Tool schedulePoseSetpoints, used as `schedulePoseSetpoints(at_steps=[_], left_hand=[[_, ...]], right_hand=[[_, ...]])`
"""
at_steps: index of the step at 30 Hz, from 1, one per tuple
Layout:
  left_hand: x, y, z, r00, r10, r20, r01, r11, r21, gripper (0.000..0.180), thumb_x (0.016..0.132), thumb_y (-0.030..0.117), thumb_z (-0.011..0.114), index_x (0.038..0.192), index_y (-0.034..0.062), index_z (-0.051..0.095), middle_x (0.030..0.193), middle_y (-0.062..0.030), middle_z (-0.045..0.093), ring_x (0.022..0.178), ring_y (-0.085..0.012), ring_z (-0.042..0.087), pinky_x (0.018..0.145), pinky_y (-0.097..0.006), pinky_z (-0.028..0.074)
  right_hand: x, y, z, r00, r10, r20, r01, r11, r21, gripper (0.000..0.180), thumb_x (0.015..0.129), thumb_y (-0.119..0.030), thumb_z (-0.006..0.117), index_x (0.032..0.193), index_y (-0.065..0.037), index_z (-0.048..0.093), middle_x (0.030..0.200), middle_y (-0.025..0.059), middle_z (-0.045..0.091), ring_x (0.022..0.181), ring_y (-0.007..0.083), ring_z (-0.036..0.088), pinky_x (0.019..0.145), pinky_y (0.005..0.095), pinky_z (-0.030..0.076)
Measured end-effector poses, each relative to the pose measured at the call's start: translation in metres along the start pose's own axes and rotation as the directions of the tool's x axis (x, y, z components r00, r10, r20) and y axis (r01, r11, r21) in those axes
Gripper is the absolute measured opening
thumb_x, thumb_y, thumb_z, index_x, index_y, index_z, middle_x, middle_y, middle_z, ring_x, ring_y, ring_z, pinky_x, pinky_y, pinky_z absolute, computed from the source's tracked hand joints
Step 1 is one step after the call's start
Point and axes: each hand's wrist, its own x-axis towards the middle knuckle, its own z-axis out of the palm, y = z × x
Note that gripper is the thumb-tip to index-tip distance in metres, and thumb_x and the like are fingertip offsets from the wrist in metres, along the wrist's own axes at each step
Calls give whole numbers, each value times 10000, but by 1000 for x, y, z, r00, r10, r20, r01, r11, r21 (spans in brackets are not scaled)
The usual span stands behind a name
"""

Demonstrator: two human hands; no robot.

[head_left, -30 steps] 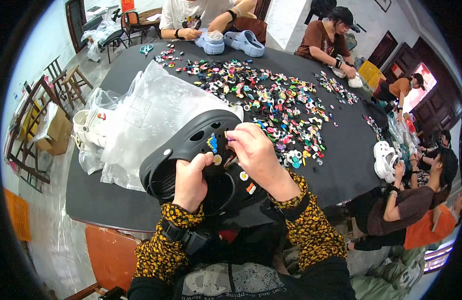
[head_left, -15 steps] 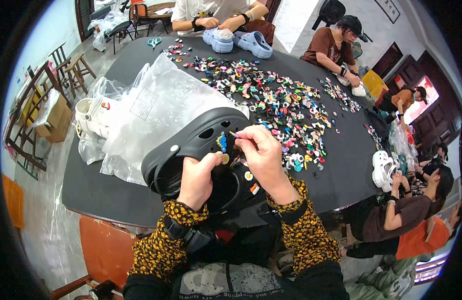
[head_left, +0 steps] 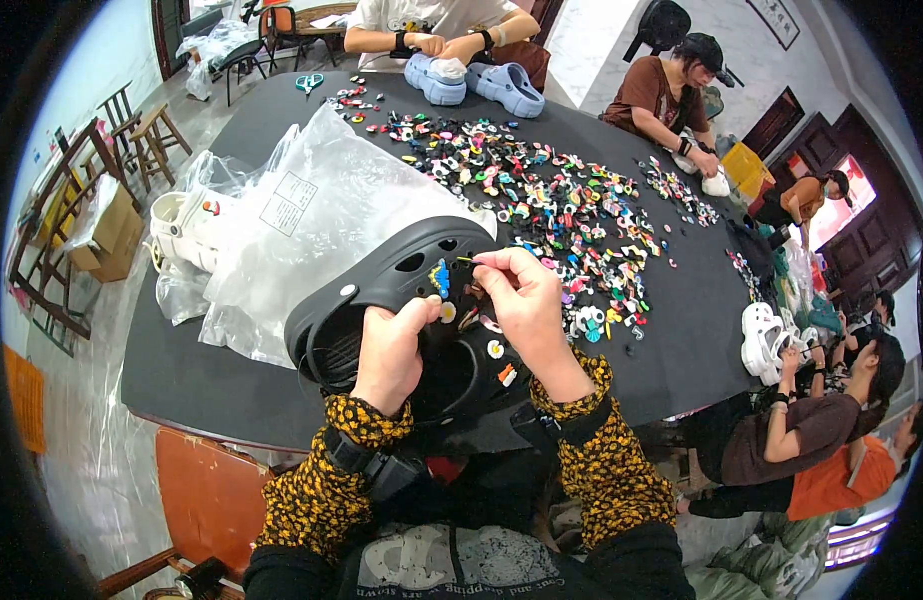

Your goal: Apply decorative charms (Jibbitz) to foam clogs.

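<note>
My left hand (head_left: 390, 352) grips a black clog (head_left: 367, 268) by the side of its opening, thumb on top. The clog is tilted, its toe up and to the right. A blue charm (head_left: 440, 279) sits on its upper, and a white-and-yellow round charm (head_left: 448, 312) shows by my thumb. My right hand (head_left: 528, 298) is closed in a pinch at the clog's toe, on a small charm with a yellow edge, mostly hidden by the fingers. Underneath lies another black clog (head_left: 470, 378), with a flower charm (head_left: 496, 349) and an orange-and-white charm (head_left: 507, 375).
Loose shoe charms (head_left: 552, 195) cover the table's middle. A clear plastic bag (head_left: 267, 260) and a wrapped white clog (head_left: 177, 228) lie left. Scissors (head_left: 309, 83) and light blue clogs (head_left: 507, 88) are at the far edge, white clogs (head_left: 762, 340) at right. Several people work around the table.
The black clog has tilted slightly in my left hand. My right fingers have shifted a little at the toe, still pinching the small charm. Across the table, a person's hands have moved slightly.
</note>
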Motion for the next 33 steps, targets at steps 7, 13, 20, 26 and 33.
schedulePoseSetpoints(at_steps=[7, 13, 20, 26, 33], left_hand=[[0, -2, -2, 999, 39, 28, -40, 999, 13, 210, 794, 5, 585, 1001, 0, 622, 899, -9, 648, 790, -94, 586, 734, -251, 466], [-2, -2, -1, 999, 31, 10, -31, 999, 13, 206, 795, -2, 583, 997, -5, 619, 895, -13, 647, 792, -95, 590, 730, -252, 469], [-4, 1, -2, 999, 20, 29, -20, 1000, 6, 209, 797, 11, 592, 1003, -12, 617, 903, -13, 641, 803, -90, 579, 731, -255, 469], [-8, 4, 3, 996, 46, 79, -52, 996, 75, 290, 792, -6, 603, 1082, -14, 606, 1001, -38, 645, 874, -122, 598, 795, -269, 482], [-10, -5, 3, 991, 127, 51, -134, 975, 176, 238, 802, -33, 588, 1039, -41, 608, 966, -40, 641, 827, -119, 594, 743, -256, 480]], right_hand=[[6, -4, 0, 991, 134, -11, -133, 988, 79, 103, 881, -44, 623, 950, 25, 656, 803, 27, 656, 706, 54, 582, 655, 207, 480], [2, -1, 4, 985, 163, -51, -155, 978, 141, 96, 875, -30, 624, 953, 19, 654, 816, 13, 642, 705, 54, 572, 651, 203, 471], [-5, -8, 12, 862, -505, 51, 474, 765, -435, 184, 769, 3, 662, 947, -27, 631, 901, 108, 618, 853, 297, 589, 774, 384, 467], [-15, -13, 6, 839, -494, 228, 509, 565, -649, 335, 813, -111, 634, 1132, -15, 598, 1007, 95, 564, 921, 274, 535, 798, 390, 422], [-29, -11, 7, 829, -491, 268, 530, 536, -657, 451, 833, -121, 473, 1232, 87, 507, 1054, 125, 528, 993, 268, 505, 827, 379, 395]])
